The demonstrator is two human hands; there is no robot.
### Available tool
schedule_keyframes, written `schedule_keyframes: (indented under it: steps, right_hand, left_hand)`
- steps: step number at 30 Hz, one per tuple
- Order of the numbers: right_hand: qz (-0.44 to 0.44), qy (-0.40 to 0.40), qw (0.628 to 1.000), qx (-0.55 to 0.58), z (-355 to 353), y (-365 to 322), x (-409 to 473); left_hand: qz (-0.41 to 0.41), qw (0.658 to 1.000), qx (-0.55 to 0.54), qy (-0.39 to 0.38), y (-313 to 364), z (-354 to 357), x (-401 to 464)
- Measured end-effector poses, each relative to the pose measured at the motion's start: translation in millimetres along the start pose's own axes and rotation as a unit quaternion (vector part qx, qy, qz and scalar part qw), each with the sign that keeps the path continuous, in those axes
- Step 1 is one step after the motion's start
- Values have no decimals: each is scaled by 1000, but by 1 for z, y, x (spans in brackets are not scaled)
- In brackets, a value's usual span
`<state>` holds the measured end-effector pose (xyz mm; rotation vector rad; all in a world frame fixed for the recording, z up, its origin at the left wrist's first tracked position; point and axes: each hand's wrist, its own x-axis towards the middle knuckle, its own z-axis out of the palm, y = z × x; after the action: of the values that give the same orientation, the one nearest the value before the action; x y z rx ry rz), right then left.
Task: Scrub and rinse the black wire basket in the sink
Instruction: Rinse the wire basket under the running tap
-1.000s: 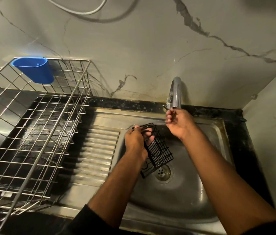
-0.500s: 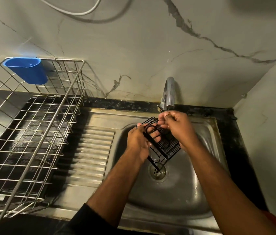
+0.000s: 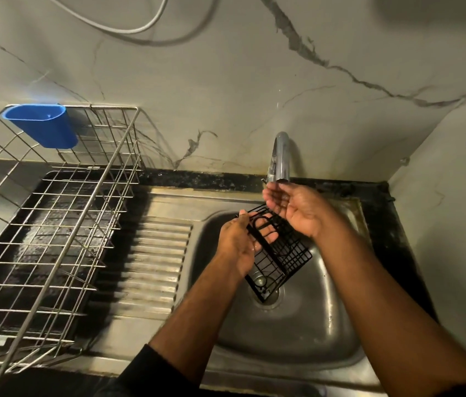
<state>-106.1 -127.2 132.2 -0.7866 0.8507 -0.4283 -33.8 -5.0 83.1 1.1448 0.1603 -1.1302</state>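
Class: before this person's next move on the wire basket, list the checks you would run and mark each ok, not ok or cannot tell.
1. Black wire basket held: ok, left hand grips its top edge.
2. Basket over the sink: ok, above the drain.
3. Right hand free: ok, open and cupped under the tap.
4. Water running: cannot tell, no stream visible.
5. Scrubber at hand: not ok, none in view.

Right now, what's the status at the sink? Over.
Left hand grips black wire basket over the sink. Right hand open, cupped under the tap. Nothing in the way.
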Motion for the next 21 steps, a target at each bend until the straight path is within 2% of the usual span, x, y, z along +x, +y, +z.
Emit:
schedule_keyframes:
  steps: [4,9,13,15,17,19,21]
  right_hand:
    - [63,20,990,124,4,-2,15]
    - [100,-17,982,158,9,3,29]
    - [110,-25,983,144,10,4,32]
    - [99,-24,991,87,12,4,24]
    - [63,-28,995,-72,11,5,6]
    - [50,-79,963,-254,8,6,-15]
    - [43,-115,931,-345,3,5,-31]
  left_hand:
    - [-5,1000,10,1,-2,3,0]
    - [-21,1000,15,-1,-3,2,0]
    - [-35,999,17,-8,-4,1,1]
    - [-38,999,13,-8,-3,1,2]
    - [-37,999,9,-5,-1,0,3]
    - [-35,999,7,-6,-1,-3,3]
    - [-39,999,9,-5,0,-3,2]
